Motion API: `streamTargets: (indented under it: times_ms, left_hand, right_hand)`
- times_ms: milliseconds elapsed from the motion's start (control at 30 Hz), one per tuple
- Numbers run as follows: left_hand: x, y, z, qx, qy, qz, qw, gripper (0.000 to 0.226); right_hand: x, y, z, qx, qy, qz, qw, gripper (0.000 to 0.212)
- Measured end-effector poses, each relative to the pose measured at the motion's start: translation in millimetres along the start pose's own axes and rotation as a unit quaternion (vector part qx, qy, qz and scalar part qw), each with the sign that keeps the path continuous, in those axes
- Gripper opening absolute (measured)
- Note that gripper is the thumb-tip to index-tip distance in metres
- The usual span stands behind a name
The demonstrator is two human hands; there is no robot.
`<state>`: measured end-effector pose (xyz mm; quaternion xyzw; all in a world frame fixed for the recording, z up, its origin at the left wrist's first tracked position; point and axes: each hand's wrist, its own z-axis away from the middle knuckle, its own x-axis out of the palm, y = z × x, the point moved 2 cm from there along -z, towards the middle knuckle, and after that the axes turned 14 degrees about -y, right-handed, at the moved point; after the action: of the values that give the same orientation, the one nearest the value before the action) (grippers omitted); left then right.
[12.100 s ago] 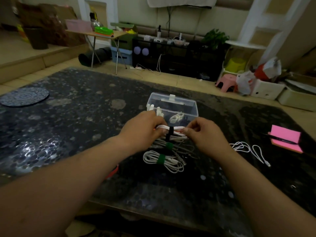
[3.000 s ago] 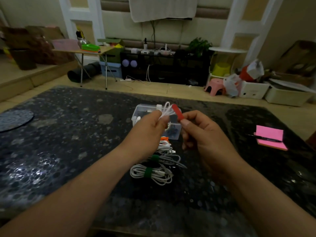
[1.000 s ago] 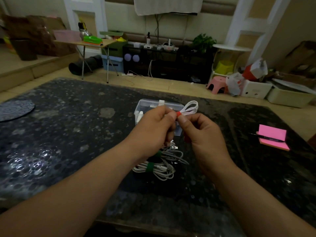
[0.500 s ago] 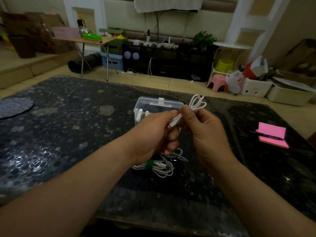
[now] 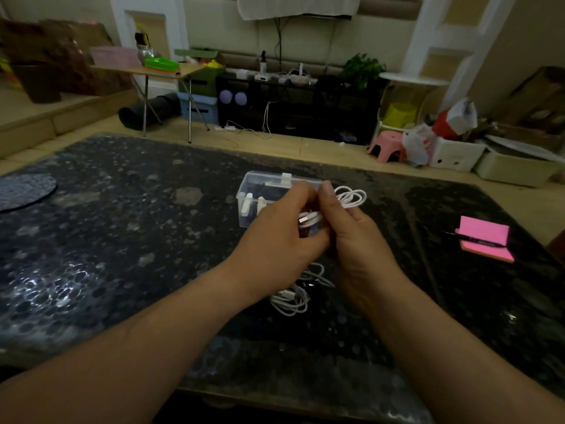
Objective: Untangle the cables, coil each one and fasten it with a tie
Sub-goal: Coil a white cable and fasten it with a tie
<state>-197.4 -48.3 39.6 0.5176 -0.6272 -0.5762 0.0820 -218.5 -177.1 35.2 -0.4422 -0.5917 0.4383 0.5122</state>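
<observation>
Both hands hold a coiled white cable (image 5: 351, 198) in the air above the dark table (image 5: 122, 240). My left hand (image 5: 284, 237) grips the coil's near end, where a USB plug sticks out. My right hand (image 5: 351, 237) pinches the coil beside it, and the loops stick out to the right past its thumb. The red tie is hidden between the fingers. Under my hands lies a pile of bundled white cables (image 5: 290, 298), partly covered by my left wrist.
A clear plastic box (image 5: 260, 194) with white adapters stands just behind my hands. A pink notepad (image 5: 486, 237) with a black pen lies at the right. A round dark mat (image 5: 24, 189) sits at the far left edge.
The loose cable at the right of the table was picked up and coiled. A red tie was wrapped on it and is hidden now. The hands lowered slightly in the last half second.
</observation>
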Motion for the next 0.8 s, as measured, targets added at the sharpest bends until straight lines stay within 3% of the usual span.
streamTargets:
  times_ms: [167,333,400,467,567,633,733,800]
  left_hand:
    - [-6,0,-2,-0.020,0.015,-0.019,1.000,0.017]
    - [-12,-5,-5,-0.056,-0.045,0.023,0.997,0.016]
    - [-11,-8,-5,-0.053,-0.049,-0.009,0.997,0.014]
    - [-11,-13,-4,-0.036,-0.038,-0.085,0.995,0.016]
    - [-9,-19,0,0.003,-0.029,-0.270,0.962,0.024]
    - [-9,-18,2,0.028,-0.033,-0.336,0.941,0.025]
    - [-8,-20,1,0.018,-0.064,-0.358,0.931,0.021]
    - [-12,-25,-2,-0.025,-0.077,-0.288,0.954,0.020]
  right_hand:
    - [-21,-2,-4,0.038,-0.013,0.081,0.996,0.072]
    - [-35,-13,-5,-0.013,-0.040,0.121,0.992,0.038]
    - [-36,-14,-4,-0.016,-0.042,0.150,0.988,0.021]
    - [-35,-12,-3,-0.012,-0.021,0.161,0.987,0.021]
    - [-30,-6,-2,0.004,0.004,0.144,0.990,0.021]
    - [-27,-2,-4,0.032,0.013,0.147,0.989,0.024]
    - [-28,-1,-5,0.078,0.012,0.203,0.976,0.036]
    - [-29,-3,-5,0.082,-0.019,0.223,0.971,0.043]
